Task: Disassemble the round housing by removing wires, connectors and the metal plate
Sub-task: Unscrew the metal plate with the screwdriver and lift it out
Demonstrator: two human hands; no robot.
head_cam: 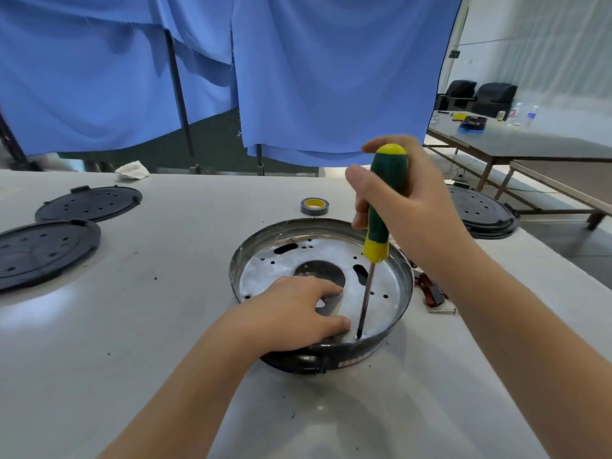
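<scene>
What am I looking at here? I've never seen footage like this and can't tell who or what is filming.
There is no machine: a person wears a camera on the head, looking down at their own bare hands. This is the only view.

On the white table sits a round housing with a silver metal plate inside. The right hand grips a green and yellow screwdriver upright, its tip down at the plate's near edge, apparently on a screw. The left hand rests on the plate, steadying it.

Around it lie black round covers, a roll of tape and some red and black parts, possibly removed connectors. Blue cloth hangs behind.
</scene>
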